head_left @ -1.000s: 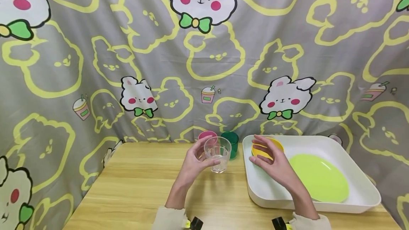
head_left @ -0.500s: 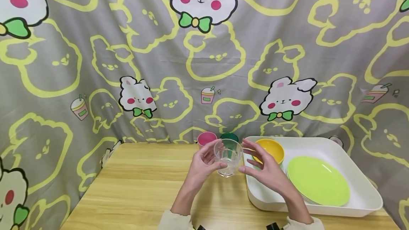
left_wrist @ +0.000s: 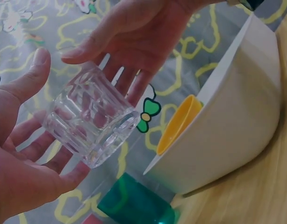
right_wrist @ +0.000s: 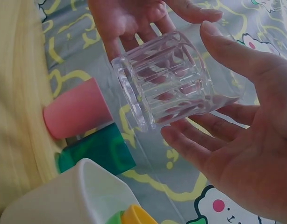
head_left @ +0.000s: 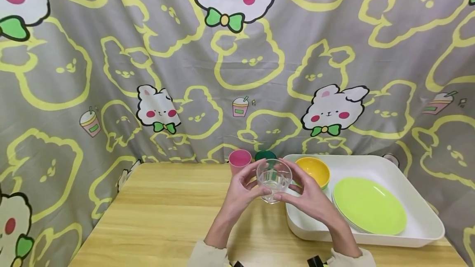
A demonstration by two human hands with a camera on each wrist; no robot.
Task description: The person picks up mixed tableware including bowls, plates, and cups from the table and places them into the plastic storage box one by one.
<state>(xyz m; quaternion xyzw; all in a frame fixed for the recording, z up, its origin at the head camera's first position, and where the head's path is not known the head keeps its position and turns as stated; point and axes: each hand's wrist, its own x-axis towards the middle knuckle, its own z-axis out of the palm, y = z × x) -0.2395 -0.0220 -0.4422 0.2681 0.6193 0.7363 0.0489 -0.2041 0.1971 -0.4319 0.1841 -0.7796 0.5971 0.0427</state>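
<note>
A clear drinking glass (head_left: 274, 176) with a faceted lower part is held up above the table between both hands. My left hand (head_left: 240, 190) grips its left side, the thumb at the front and the fingers behind. On the opposite side my right hand (head_left: 312, 195) holds it too, thumb in front. In the left wrist view the glass (left_wrist: 89, 116) is see-through and tilted, with fingers showing behind it. The right wrist view shows the thick base of the glass (right_wrist: 134, 95) pointing towards the pink cup (right_wrist: 80, 109) and green cup (right_wrist: 99, 149).
Behind the hands, the pink cup (head_left: 239, 159) and green cup (head_left: 265, 155) stand by the curtain (head_left: 208, 69). At right, a white tray (head_left: 371, 240) holds a yellow bowl (head_left: 314, 171) and lime-green plates (head_left: 369, 205). The wooden table (head_left: 163, 209) extends left.
My left hand has carried the glass to the right, away from in front of the pink cup. My right hand has moved left from above the yellow bowl and taken hold of the glass.
</note>
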